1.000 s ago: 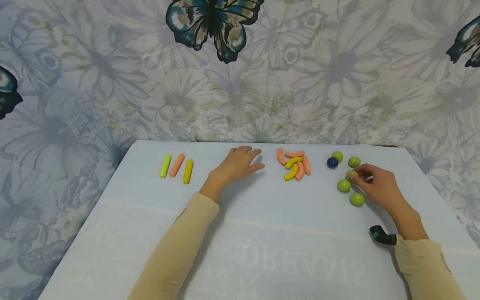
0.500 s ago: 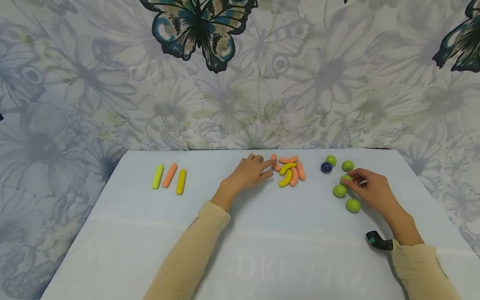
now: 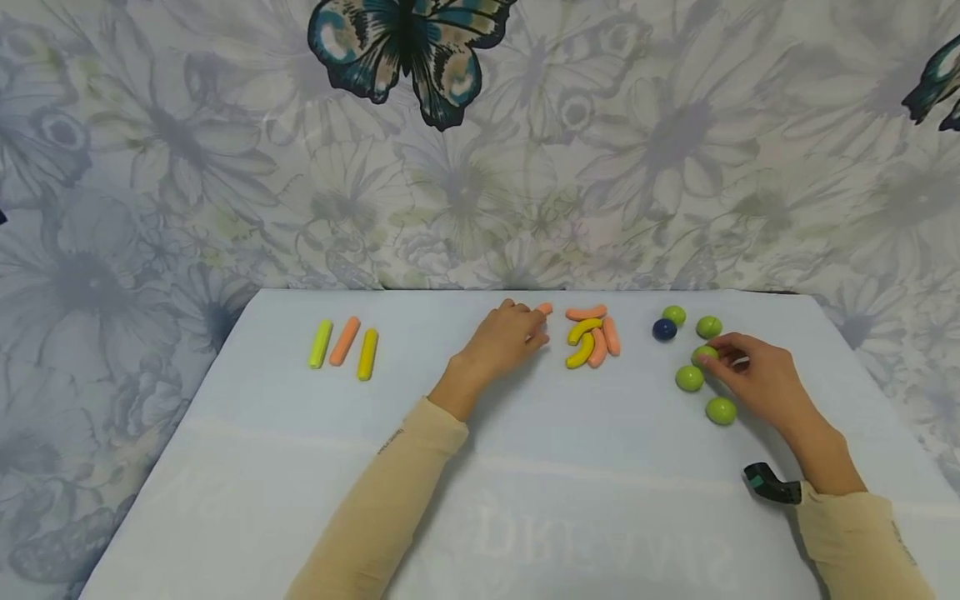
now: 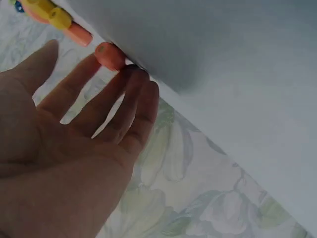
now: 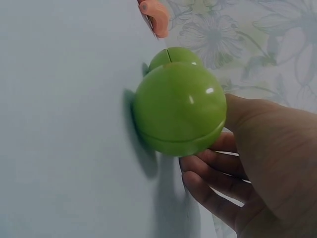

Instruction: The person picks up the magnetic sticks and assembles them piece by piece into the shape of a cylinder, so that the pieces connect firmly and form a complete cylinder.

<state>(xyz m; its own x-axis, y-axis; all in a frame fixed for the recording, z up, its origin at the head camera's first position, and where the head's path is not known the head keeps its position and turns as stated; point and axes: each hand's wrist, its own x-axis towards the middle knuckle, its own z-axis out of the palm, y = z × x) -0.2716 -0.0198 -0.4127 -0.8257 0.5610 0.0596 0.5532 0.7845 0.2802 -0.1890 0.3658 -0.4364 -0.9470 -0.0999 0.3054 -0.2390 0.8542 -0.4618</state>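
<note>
My left hand (image 3: 504,337) reaches over the table's far part, palm sideways in the left wrist view. Its fairly straight fingers touch an orange curved, sausage-like piece (image 4: 110,56), with the thumb held away from it. Beside that hand lies a group of orange curved pieces (image 3: 612,337) and yellow banana-shaped pieces (image 3: 580,352). My right hand (image 3: 761,375) pinches a green ball (image 3: 703,354) between thumb and fingers. In the right wrist view a glossy, seamed green ball (image 5: 181,106) fills the middle, hiding the fingertips.
Several more green balls (image 3: 722,410) and one dark blue ball (image 3: 664,330) lie near the right hand. Three straight sticks, green (image 3: 320,344), orange (image 3: 345,341) and yellow (image 3: 367,354), lie at the left. Patterned wall (image 3: 465,192) stands behind the white table (image 3: 247,467).
My left hand reached right to the orange curved piece and drew it leftward, away from the group. The right hand keeps its pinch on the green ball. The head view shifted slightly.
</note>
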